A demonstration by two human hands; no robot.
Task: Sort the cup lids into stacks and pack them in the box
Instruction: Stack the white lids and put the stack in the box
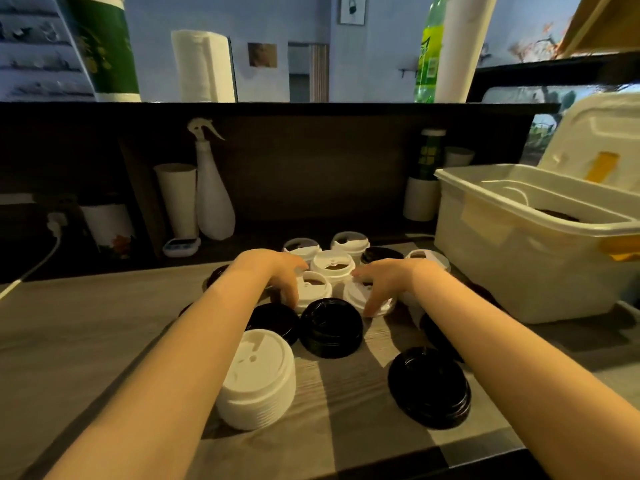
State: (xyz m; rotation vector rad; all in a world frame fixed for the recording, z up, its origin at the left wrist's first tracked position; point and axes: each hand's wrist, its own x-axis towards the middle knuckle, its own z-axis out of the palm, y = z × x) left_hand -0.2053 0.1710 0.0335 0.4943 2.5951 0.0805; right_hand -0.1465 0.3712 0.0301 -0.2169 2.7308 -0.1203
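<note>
White and black cup lids lie scattered on the grey counter. My left hand (pixel 277 271) rests on a white lid (pixel 317 289), its fingers curled around the lid's left edge. My right hand (pixel 388 282) covers another white lid (pixel 356 296), fingers spread over its top. A tall stack of white lids (pixel 258 379) stands near me on the left. A stack of black lids (pixel 429 386) sits at the right front, and a black stack (pixel 330 327) lies in the middle. The open white box (pixel 512 258) stands at the right with dark lids inside.
More white lids (pixel 332 268) and a black lid (pixel 381 254) lie behind my hands. A white spray bottle (pixel 211 192), paper cups (pixel 178 199) and a small timer (pixel 180 245) stand by the dark back wall. A white cable (pixel 34 265) runs at the left.
</note>
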